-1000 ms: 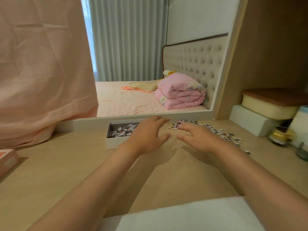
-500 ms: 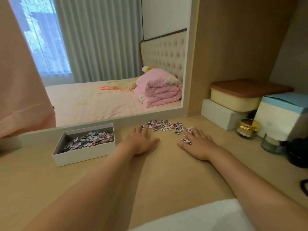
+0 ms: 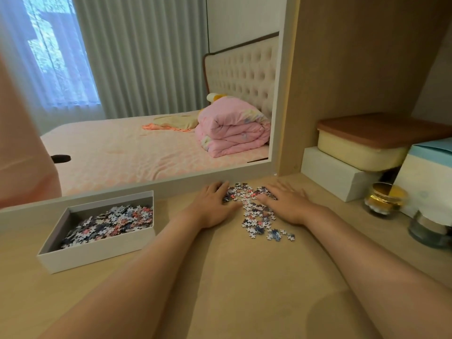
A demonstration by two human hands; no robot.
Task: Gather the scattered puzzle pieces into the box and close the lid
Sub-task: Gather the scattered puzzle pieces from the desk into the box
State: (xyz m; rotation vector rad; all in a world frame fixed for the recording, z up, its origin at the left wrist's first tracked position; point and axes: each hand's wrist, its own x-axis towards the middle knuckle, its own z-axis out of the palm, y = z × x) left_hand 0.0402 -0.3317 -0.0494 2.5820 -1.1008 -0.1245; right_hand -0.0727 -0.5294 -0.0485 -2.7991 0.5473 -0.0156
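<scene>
On the desk (image 3: pixel 244 277), flat, spread hands (image 3: pixel 215 206) (image 3: pixel 288 204) flank small pink, white, navy puzzle pieces (image 3: pixel 254 211).

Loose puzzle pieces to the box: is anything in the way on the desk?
Only the left hand sits between the loose puzzle pieces and the open box; the strip of desk between shows nothing else.

We count two hands, the left hand (image 3: pixel 213 208) and the right hand (image 3: pixel 286 204), one open box (image 3: pixel 97 253), two heaps of puzzle pieces (image 3: pixel 256 214), too many to number, two jars (image 3: pixel 381 200), and three stacked containers (image 3: pixel 362 145).
</scene>
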